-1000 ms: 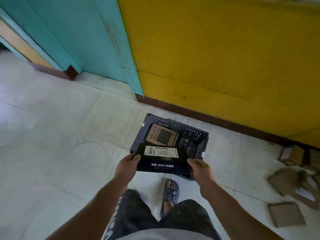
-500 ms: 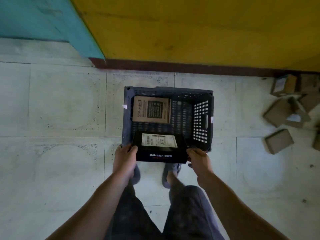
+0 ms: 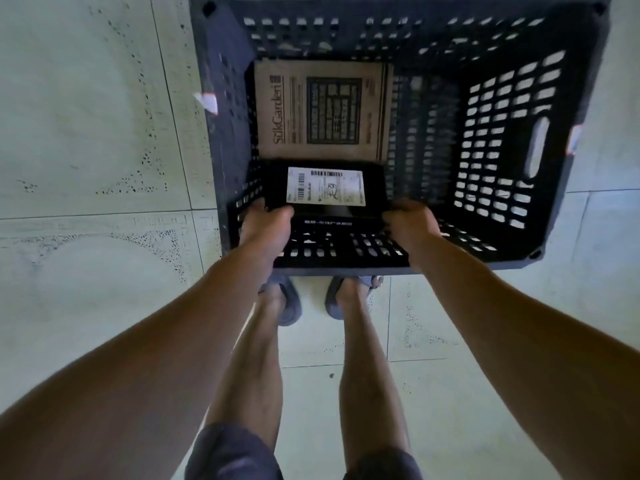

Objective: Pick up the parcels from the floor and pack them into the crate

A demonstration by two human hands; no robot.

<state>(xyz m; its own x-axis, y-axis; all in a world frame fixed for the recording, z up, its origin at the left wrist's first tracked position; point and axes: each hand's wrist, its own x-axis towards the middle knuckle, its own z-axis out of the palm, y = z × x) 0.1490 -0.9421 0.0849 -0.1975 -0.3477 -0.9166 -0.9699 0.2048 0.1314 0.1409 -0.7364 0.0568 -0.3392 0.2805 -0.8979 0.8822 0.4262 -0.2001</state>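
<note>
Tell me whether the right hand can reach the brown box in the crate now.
Probably, but not freely: the right hand grips the black parcel, which sits between it and the brown box. The box's top lies uncovered in the open crate, so reaching over looks possible.

Both arms reach forward and down, nearly straight, converging toward the hands. The left forearm (image 3: 156,358) enters from the lower left and the right forearm (image 3: 519,323) from the lower right; both are bare. The left hand (image 3: 265,226) grips the near left corner of a black parcel (image 3: 374,183), its fingers curled over the edge. The right hand (image 3: 410,223) grips the near right corner the same way, knuckles up. Below, the bare legs stand side by side, with the sandalled left foot (image 3: 282,299) and right foot (image 3: 349,296) pointing forward.
</note>
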